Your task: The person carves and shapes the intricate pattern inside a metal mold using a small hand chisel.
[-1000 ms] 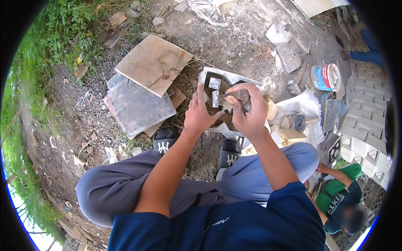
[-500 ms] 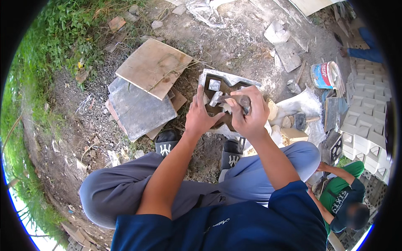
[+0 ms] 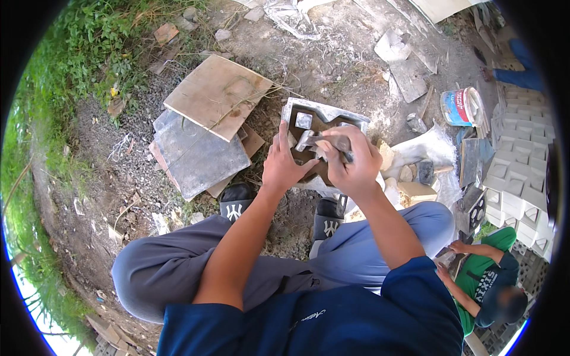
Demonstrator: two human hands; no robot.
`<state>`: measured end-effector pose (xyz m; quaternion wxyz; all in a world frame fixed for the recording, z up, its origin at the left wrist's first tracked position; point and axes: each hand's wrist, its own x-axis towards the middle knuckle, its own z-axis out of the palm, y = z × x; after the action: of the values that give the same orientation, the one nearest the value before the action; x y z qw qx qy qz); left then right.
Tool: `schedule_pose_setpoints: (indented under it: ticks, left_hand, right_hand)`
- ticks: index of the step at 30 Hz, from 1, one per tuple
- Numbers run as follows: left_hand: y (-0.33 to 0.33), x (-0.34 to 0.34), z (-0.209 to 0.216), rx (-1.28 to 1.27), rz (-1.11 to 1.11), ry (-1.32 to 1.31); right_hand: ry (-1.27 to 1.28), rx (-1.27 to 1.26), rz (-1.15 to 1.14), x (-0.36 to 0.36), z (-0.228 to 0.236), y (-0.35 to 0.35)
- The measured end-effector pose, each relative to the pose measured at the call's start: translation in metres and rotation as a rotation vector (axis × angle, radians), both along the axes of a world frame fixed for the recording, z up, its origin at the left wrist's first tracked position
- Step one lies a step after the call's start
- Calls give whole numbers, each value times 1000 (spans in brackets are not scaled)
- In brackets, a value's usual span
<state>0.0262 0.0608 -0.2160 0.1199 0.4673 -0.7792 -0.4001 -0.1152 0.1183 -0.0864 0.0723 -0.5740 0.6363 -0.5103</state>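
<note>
A grey rectangular mould (image 3: 331, 111) with raised square blocks inside lies on the ground in front of me. My left hand (image 3: 282, 163) holds its near left side, index finger along the outer wall and thumb reaching over the inside. My right hand (image 3: 354, 159) is over the mould's right part, fingers closed round a hammer-shaped tool (image 3: 305, 140). The tool's pale, blocky head is low inside the mould, close to a square block (image 3: 303, 121). My right hand hides much of the tool's handle and the mould's right side.
Stacked boards (image 3: 217, 98) lie to the left. At right are a white sack (image 3: 424, 145) with stones, a paint bucket (image 3: 460, 107) and stacked patterned blocks (image 3: 516, 154). A co-worker (image 3: 487, 285) sits at lower right. My sandals (image 3: 237, 202) are near the mould.
My right hand has shifted very slightly left with the tool. My left hand stays on the mould. The co-worker's hands have moved a little.
</note>
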Motion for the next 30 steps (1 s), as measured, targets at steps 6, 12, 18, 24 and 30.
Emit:
schedule_pose_setpoints:
  ticks: [6, 12, 18, 24, 30]
  left_hand:
    - [-2, -4, 6, 20, -21, 9]
    - [-2, -5, 3, 20, 6, -21]
    - [-1, -2, 3, 51, 28, 36]
    - [-2, 2, 3, 24, 5, -15]
    - [-2, -2, 6, 49, 7, -34]
  right_hand:
    - [46, 104, 12, -4, -11, -3]
    - [116, -58, 4, 1, -11, 5]
    - [187, -153, 56, 4, -4, 8]
    - [123, 38, 13, 1, 2, -7]
    - [77, 8, 5, 2, -9, -9]
